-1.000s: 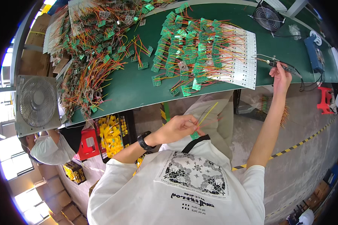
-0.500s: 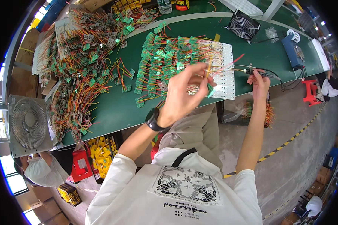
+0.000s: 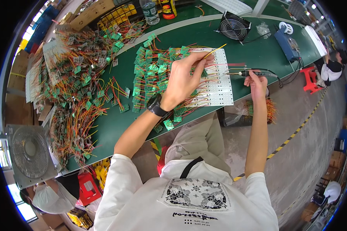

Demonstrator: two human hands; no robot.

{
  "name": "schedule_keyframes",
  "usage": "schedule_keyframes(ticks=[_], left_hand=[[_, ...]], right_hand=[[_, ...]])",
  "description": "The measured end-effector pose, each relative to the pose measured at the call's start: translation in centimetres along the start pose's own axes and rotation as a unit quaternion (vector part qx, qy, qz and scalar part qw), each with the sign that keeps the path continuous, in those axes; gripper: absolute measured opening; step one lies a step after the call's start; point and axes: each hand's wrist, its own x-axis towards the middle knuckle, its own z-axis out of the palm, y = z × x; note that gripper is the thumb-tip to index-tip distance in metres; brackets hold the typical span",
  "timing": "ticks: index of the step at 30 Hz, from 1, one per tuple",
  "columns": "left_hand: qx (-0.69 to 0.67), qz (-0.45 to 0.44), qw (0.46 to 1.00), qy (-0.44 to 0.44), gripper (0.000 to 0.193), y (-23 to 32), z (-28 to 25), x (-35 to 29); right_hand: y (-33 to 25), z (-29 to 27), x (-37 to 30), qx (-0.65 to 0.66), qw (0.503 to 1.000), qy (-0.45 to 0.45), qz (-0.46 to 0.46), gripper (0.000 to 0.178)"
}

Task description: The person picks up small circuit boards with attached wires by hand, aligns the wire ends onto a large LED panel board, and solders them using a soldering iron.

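Observation:
My left hand [image 3: 185,77] is closed over the far part of a white perforated board [image 3: 221,89]. Its thumb and fingers pinch a thin yellow strip [image 3: 219,49] that points to the far right; I cannot make out its exact kind. My right hand [image 3: 257,82] grips a soldering iron [image 3: 255,73], whose tip points left over the board's right edge. Rows of small green circuit boards [image 3: 145,77] with red and yellow wires lie left of and under my left hand, their wires reaching across the perforated board. My left hand hides part of them.
A big heap of wired circuit boards [image 3: 75,82] covers the bench's left side. At the back right are a black fan [image 3: 234,27], a blue soldering station [image 3: 286,45] and a solder spool [image 3: 285,27]. A bottle [image 3: 149,13] stands behind. A grey fan [image 3: 30,151] is at left.
My left hand has moved away from me, with the yellow strip now tilted to the right. The view has shifted slightly. My right hand still holds the soldering iron at the board's right edge.

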Motion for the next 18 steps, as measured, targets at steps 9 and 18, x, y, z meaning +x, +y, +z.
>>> schedule_keyframes(ticks=[9, 18], left_hand=[[-0.154, -0.094, 0.979, -0.096, 0.022, 0.0, 1.3, -0.3], [0.084, 0.011, 0.985, -0.152, 0.015, -2.0, 2.2, -0.9]], right_hand=[[0.0, 0.2, 0.1, 0.000, 1.000, 0.012, -0.002, 0.017], [-0.1, 0.4, 0.2, -0.008, 1.000, 0.019, -0.005, 0.019]])
